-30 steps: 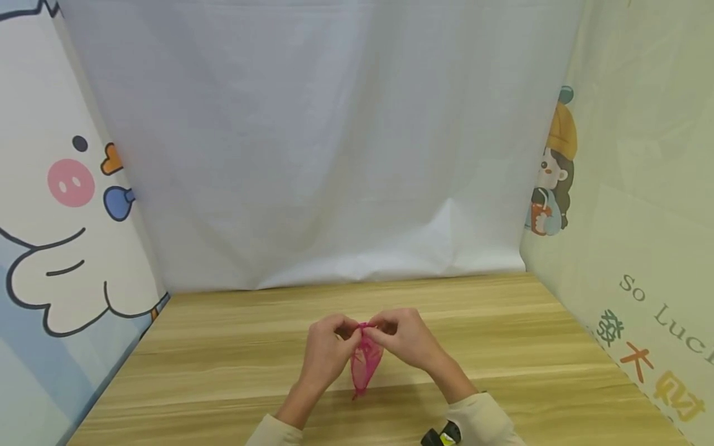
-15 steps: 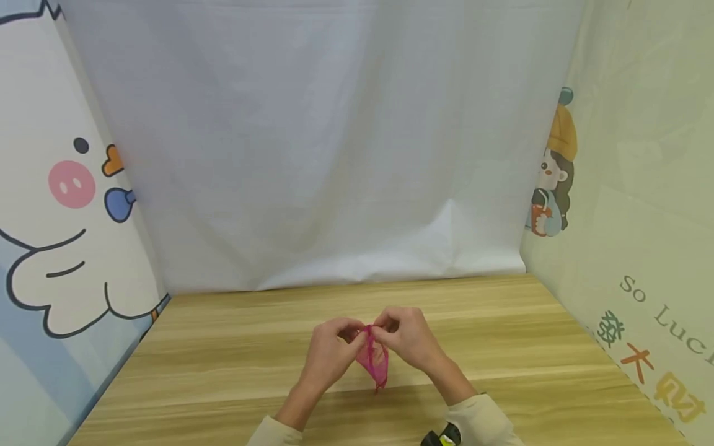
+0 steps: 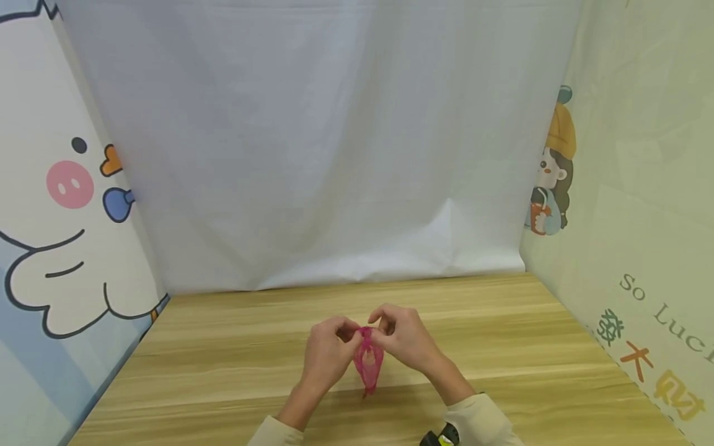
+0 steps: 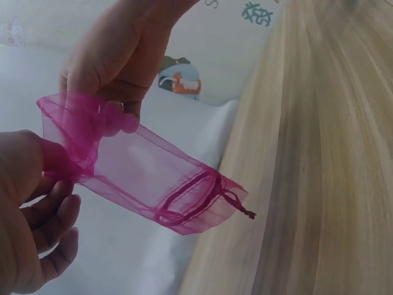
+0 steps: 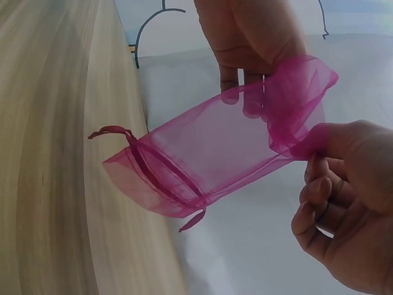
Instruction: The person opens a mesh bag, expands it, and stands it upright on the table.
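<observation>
A sheer pink drawstring organza pouch (image 3: 369, 368) hangs between both hands above the table, its drawstring end lowest. Near its top left, my left hand (image 3: 329, 350) pinches the gathered fabric. On the opposite side, my right hand (image 3: 407, 337) holds the top edge, its index finger raised a little. In the left wrist view, the pouch (image 4: 153, 166) stretches taut below the gathered end, and dark pink cord runs across its lower part. Sheer fabric covers the right thumb in the right wrist view, where the pouch (image 5: 209, 135) shows cord tails at both sides. Nothing shows inside it.
The wood-grain table (image 3: 223, 347) extends around the hands. Behind it hangs a white curtain (image 3: 312, 155). Printed panels stand at both sides: a cartoon bird (image 3: 67, 186) at left and lettering (image 3: 636, 359) at right. A black device (image 3: 440, 435) sits by the right cuff.
The pouch swung right, then back left, turning between the hands. The right index finger has lifted slightly from the top edge. Both hands stay nearly in place.
</observation>
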The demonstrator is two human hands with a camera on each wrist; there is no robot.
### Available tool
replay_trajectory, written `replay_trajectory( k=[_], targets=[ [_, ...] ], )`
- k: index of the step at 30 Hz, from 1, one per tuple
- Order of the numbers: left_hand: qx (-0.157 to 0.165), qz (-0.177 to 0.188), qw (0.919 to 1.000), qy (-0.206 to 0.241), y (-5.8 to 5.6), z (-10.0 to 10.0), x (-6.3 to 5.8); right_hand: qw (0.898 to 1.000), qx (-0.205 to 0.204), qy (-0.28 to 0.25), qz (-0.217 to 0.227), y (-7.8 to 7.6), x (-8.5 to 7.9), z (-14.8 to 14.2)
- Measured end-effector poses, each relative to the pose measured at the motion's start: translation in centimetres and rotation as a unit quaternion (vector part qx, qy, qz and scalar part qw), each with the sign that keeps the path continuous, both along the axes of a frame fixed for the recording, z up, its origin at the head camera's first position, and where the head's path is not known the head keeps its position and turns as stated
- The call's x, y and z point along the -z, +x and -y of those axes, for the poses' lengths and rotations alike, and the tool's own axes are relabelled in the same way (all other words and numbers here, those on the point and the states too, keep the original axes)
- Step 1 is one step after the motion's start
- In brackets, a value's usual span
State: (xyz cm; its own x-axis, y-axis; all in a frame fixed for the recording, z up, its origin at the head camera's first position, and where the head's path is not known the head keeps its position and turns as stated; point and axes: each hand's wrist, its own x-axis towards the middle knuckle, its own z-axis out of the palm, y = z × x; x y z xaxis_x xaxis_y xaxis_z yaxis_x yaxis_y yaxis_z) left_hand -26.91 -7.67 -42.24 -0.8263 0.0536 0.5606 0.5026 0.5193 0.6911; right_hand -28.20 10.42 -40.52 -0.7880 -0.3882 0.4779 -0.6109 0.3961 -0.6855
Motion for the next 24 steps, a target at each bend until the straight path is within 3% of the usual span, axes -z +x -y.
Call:
replay_trajectory(
  k=[6,10,13,19,24],
  targets=[
    [-0.01,-0.028,0.9973,0.067,-0.48,0.19,0.18,0.999,0.005,0.004,0.032,-0.16,-0.02,-0.06],
    [-0.017,-0.033,0.9957,0.085,-0.47,0.27,0.12,0.998,-0.004,0.014,0.062,-0.24,0.07,-0.06],
    [-0.004,0.002,0.996,0.089,-0.21,0.22,-0.08,0.999,-0.002,0.001,0.051,-0.23,0.07,-0.02],
    [0.037,0.117,0.9895,0.076,0.2,0.15,-0.35,0.999,0.039,-0.029,0.004,-0.09,-0.15,0.0],
    [0.084,0.154,0.9822,0.069,0.03,0.23,-0.25,0.998,0.052,-0.039,-0.008,-0.23,-0.05,0.07]
  ],
)
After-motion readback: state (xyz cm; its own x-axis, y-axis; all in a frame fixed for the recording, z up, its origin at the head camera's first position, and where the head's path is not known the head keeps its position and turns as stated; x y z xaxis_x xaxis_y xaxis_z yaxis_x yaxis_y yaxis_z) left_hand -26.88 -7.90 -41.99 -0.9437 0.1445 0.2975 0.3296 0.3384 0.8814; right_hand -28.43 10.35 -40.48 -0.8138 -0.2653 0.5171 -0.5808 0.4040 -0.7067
